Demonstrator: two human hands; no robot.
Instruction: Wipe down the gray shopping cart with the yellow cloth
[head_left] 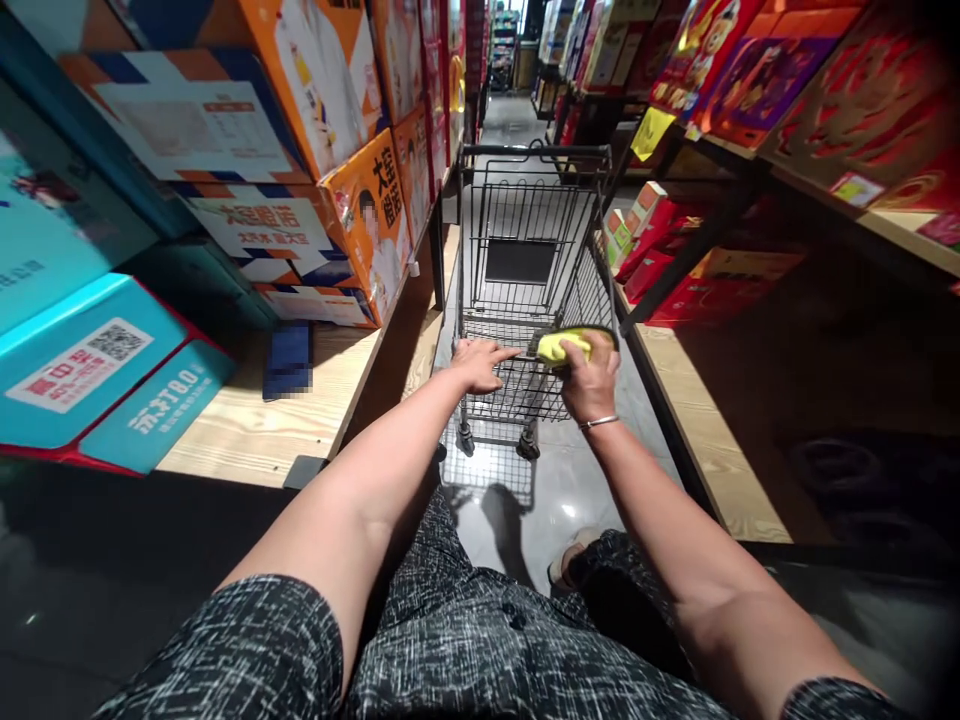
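In the head view a black wire shopping cart stands in the aisle in front of me. My left hand is at the left part of the cart's handle bar, with its fingers stretched out to the right, and it holds nothing. At the right end of the handle, my right hand is wrapped round a bunched yellow cloth. The fingers partly cover the cloth. Its dark edge shows behind the hand. The cart's basket shows no goods through the wire.
Stacked orange and blue cartons fill the left shelf, beside a teal box. A dark blue item lies on the wooden shelf board. Red gift boxes stand on the right shelf. The aisle floor runs ahead between racks.
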